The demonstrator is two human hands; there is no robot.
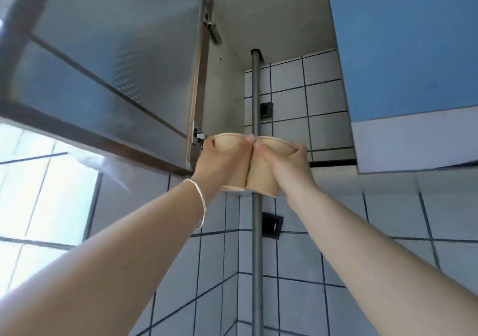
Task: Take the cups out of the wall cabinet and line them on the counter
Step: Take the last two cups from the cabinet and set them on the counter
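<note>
Two tan paper cups are held up side by side at the lower front edge of the open wall cabinet [227, 98]. My left hand [222, 162] is wrapped around the left cup [234, 178], with a silver bangle on that wrist. My right hand [287, 165] grips the right cup [262, 180]. The two cups touch each other, and my thumbs meet between their rims. Both cups are upright. The cabinet's inside above them shows no other cups from this low angle.
The cabinet's frosted glass door [116, 59] stands swung open to the left. A blue cabinet door [403, 43] is shut on the right. A grey vertical pipe [256, 232] runs down the tiled corner behind the cups. A bright window [38, 193] is at left.
</note>
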